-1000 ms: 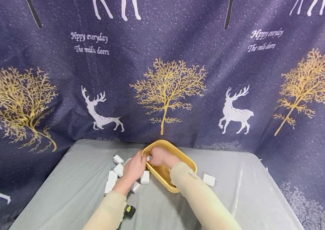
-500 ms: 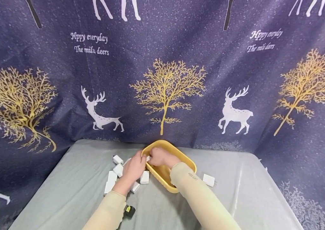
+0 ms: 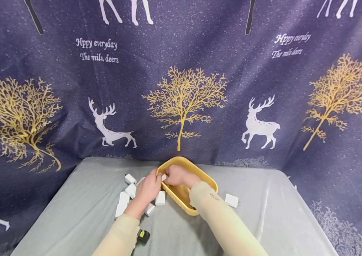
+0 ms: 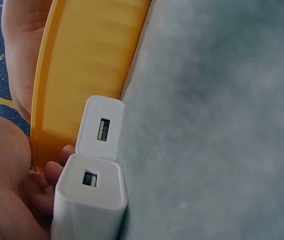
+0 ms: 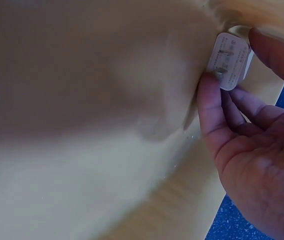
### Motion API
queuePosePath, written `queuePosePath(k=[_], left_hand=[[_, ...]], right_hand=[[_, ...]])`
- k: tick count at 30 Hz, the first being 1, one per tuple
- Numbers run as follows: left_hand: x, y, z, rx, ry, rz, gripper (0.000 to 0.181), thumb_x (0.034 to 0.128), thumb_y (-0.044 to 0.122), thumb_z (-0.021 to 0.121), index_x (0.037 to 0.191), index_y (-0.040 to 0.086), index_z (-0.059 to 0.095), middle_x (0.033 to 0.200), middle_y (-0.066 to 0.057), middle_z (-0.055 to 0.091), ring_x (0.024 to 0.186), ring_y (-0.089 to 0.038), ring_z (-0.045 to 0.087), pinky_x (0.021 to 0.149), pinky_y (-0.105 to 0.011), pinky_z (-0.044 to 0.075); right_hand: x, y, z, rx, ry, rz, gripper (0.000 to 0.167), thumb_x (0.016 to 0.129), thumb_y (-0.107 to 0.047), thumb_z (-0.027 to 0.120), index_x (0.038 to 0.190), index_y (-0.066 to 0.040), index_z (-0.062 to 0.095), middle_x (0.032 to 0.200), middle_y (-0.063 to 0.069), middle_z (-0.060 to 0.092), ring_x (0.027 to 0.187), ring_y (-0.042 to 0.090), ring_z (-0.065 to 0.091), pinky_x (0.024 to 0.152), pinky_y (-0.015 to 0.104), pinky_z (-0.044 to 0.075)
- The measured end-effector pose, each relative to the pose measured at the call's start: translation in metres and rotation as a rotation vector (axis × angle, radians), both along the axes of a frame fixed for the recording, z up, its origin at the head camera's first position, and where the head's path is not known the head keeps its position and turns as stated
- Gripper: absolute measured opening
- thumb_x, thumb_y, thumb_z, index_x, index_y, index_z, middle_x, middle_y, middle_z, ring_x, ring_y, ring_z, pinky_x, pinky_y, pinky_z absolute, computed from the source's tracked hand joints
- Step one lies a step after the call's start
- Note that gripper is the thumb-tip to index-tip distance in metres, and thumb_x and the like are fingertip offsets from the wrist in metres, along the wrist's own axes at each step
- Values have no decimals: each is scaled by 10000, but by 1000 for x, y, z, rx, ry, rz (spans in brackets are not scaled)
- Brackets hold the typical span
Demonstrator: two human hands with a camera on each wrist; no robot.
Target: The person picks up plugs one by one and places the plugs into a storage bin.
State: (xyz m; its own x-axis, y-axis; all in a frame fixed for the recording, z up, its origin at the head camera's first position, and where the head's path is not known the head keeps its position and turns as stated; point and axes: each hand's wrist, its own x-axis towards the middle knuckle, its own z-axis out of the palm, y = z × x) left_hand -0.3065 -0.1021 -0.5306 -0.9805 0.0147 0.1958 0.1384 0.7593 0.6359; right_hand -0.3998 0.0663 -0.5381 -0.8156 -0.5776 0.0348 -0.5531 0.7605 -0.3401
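A yellow plastic basket [image 3: 181,201] stands at the far middle of the table. My left hand [image 3: 148,186] grips its left rim, thumb at the edge and curled fingers against the outer wall [image 4: 89,65]. Inside the basket, my right hand [image 3: 179,175] pinches a white charger plug [image 5: 229,60] between thumb and fingers, in the corner at the far left. Its two metal prongs and printed face show in the right wrist view. Just outside the basket, beside my left fingers, two white chargers [image 4: 89,187] show their USB ports in the left wrist view.
Several white chargers [image 3: 122,202] lie in a loose group left of the basket, partly hidden by my left arm. One more charger [image 3: 231,200] lies to its right, prongs pointing right. Behind the grey-covered table [image 3: 273,220] hangs a dark blue curtain [image 3: 213,142].
The head view has shifted slightly. Both hands keep their places at the basket, and a little more of the white charger shows beside my right fingers.
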Motion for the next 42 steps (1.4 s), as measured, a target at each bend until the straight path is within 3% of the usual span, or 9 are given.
queuePosePath(k=[6, 14, 21, 25, 28, 31, 36, 39, 42], left_hand=[[1, 0, 0, 2, -4, 3, 435, 1166, 316, 457, 1468, 65, 645, 1289, -166, 776, 1090, -454, 758, 863, -644, 578], [1, 0, 0, -4, -1, 3, 429, 1165, 315, 454, 1460, 68, 645, 1262, -168, 781, 1061, -461, 761, 828, -639, 578], [0, 0, 0, 0, -7, 4, 441, 1167, 323, 452, 1484, 79, 636, 1294, -161, 776, 1084, -456, 759, 850, -641, 576], [1, 0, 0, -4, -14, 3, 439, 1167, 330, 451, 1484, 89, 635, 1296, -156, 777, 1088, -455, 758, 852, -643, 574], [1, 0, 0, -10, -14, 4, 433, 1168, 330, 450, 1480, 94, 636, 1301, -153, 777, 1095, -455, 758, 855, -644, 574], [1, 1, 0, -12, -16, 4, 430, 1168, 329, 450, 1475, 94, 637, 1301, -155, 776, 1099, -459, 756, 859, -647, 572], [0, 1, 0, -11, -20, 4, 445, 1167, 337, 439, 1483, 89, 631, 1302, -157, 774, 1098, -458, 755, 862, -645, 571], [0, 0, -1, -7, -18, 5, 447, 1165, 337, 438, 1487, 93, 630, 1305, -152, 774, 1101, -452, 757, 868, -641, 572], [0, -1, -2, -3, -16, 2, 445, 1166, 338, 442, 1487, 95, 630, 1302, -152, 775, 1101, -452, 757, 870, -642, 572]], right_hand=[[-2, 2, -3, 8, 1, 13, 363, 837, -237, 808, 601, -283, 536, 520, -184, 458, 526, 71, 435, 526, 249, 351], [-1, 4, 2, 6, -86, 5, 269, 842, -234, 786, 666, -269, 585, 544, -178, 543, 557, 94, 518, 567, 251, 396], [14, 9, 35, 34, -134, 38, 161, 903, -323, 769, 839, -195, 695, 604, -154, 603, 545, 51, 543, 559, 249, 430], [29, 12, 60, 10, -173, 44, 333, 969, -311, 761, 1138, -24, 749, 647, -103, 665, 566, 61, 580, 637, 254, 492], [25, 15, 60, -5, -116, 68, 433, 994, -330, 761, 1233, 29, 723, 686, -76, 660, 591, 77, 569, 689, 282, 507], [3, 19, 41, -10, -11, 76, 474, 973, -425, 780, 1205, -12, 754, 769, -85, 666, 654, 79, 578, 719, 309, 526], [-26, 31, 19, -46, 25, 25, 610, 946, -574, 800, 1353, -122, 752, 1056, -95, 786, 964, 63, 723, 917, 330, 592], [-21, 38, 31, -58, 19, 10, 627, 953, -580, 796, 1397, -141, 734, 1133, -72, 799, 1055, 79, 739, 963, 367, 596], [2, 42, 60, -68, 20, 14, 621, 956, -528, 814, 1377, -79, 734, 1128, -13, 798, 1041, 118, 747, 948, 409, 603]])
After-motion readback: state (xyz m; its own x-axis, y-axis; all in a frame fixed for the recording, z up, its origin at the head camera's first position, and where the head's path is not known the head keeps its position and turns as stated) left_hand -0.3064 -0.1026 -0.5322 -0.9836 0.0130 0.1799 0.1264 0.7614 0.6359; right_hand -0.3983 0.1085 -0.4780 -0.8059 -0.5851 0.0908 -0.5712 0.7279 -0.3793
